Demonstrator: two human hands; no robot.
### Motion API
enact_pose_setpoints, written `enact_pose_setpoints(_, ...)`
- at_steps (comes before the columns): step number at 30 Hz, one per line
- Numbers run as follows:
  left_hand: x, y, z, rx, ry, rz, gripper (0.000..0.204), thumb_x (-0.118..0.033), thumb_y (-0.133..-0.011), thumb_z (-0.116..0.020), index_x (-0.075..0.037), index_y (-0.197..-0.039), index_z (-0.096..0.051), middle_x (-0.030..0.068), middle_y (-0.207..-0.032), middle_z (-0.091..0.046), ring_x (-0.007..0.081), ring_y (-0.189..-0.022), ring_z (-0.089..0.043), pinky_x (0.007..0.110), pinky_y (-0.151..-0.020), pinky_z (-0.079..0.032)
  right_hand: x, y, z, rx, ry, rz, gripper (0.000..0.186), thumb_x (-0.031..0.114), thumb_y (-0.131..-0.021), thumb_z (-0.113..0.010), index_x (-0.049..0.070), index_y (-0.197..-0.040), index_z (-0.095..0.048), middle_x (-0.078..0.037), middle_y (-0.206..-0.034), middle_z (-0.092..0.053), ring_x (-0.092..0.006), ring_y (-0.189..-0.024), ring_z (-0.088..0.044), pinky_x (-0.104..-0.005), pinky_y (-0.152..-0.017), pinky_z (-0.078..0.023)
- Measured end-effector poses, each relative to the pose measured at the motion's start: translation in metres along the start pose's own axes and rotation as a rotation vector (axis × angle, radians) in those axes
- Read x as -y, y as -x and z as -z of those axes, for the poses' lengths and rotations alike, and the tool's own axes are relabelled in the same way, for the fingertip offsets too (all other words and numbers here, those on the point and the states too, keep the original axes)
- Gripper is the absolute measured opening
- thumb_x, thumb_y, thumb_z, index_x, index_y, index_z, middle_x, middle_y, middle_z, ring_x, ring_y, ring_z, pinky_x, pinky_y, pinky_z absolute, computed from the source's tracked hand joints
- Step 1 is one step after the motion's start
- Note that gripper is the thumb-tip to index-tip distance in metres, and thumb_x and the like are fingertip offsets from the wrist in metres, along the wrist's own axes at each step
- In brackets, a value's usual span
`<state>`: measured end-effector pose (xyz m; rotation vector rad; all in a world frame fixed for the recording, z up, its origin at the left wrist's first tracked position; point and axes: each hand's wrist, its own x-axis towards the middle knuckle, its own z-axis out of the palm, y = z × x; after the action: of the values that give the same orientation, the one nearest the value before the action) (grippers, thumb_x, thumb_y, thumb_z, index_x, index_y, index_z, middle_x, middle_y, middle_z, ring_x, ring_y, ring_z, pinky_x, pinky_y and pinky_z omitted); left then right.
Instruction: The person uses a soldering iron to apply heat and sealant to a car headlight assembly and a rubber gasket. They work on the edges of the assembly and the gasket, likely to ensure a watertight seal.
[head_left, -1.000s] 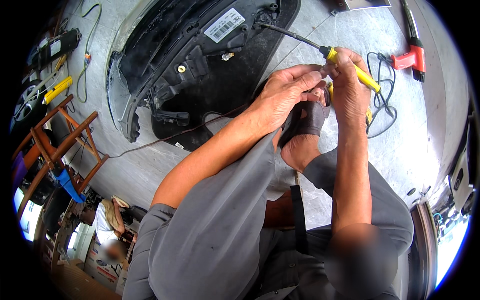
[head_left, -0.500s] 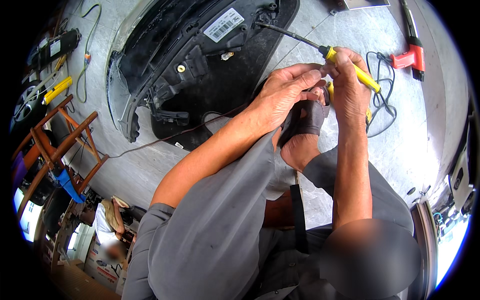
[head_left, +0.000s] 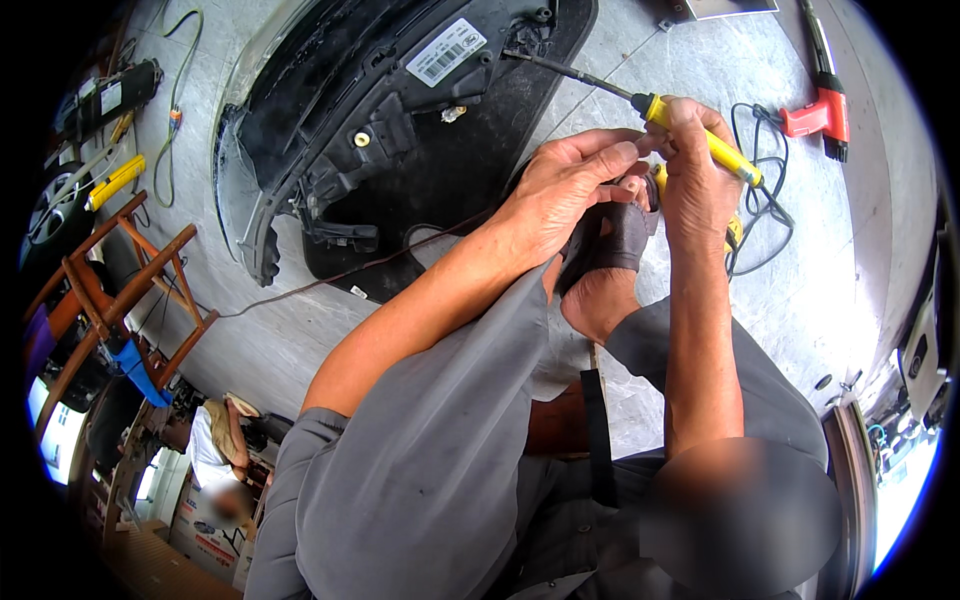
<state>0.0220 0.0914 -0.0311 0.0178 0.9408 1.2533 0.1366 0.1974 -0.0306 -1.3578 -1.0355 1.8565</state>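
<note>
A black plastic car headlight housing [head_left: 345,185] with a white label lies on a dark mat [head_left: 455,180] at the upper left. My right hand [head_left: 700,185] is closed round the yellow handle of a soldering iron [head_left: 735,158]. Its metal shaft slants up to the left, and the tip meets the housing's right-hand corner; whether it presses in, I cannot tell. Beside it is my left hand [head_left: 565,185], thumb and fingers pinched close to the right hand's fingers. Anything in that pinch is too small to name.
A red heat gun [head_left: 815,118] lies at the right, near a looped black cord [head_left: 765,205]. At the left stands a brown wooden frame [head_left: 150,270], with a yellow tool [head_left: 117,182] beyond it. My sandalled foot [head_left: 615,240] is under my hands. Another person [head_left: 212,440] is at lower left.
The soldering iron has shifted slightly left with my right hand, its tip still at the housing's corner. My left hand has barely moved.
</note>
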Motion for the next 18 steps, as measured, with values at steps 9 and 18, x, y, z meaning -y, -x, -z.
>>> enact_pose_setpoints(9, 0.0022, 0.0008, 0.0008, 0.006, 0.004, -0.001, 0.044, -0.029, -0.105, -0.060, 0.000, -0.138, -0.059, 0.0089, -0.132, -0.066, 0.0184, -0.115, -0.064, 0.037, -0.099, -0.050, 0.0064, 0.0050, 0.0034, 0.030, 0.110, -0.003, 0.031, 0.023, -0.096, -0.073, -0.003, -0.110, -0.065, -0.015, -0.099, -0.070, -0.0185, -0.080, -0.068, -0.0292, -0.073, -0.055)
enact_pose_setpoints(18, 0.0010, 0.0001, 0.0001, 0.013, 0.001, -0.021, 0.045, -0.031, -0.105, -0.059, 0.000, -0.138, -0.059, 0.0094, -0.134, -0.065, 0.0184, -0.114, -0.065, 0.037, -0.100, -0.050, 0.0103, 0.0087, -0.0028, 0.020, 0.060, 0.018, 0.023, 0.020, -0.095, -0.074, 0.001, -0.108, -0.070, -0.007, -0.083, -0.072, -0.0080, -0.069, -0.066, -0.0183, -0.044, -0.046)
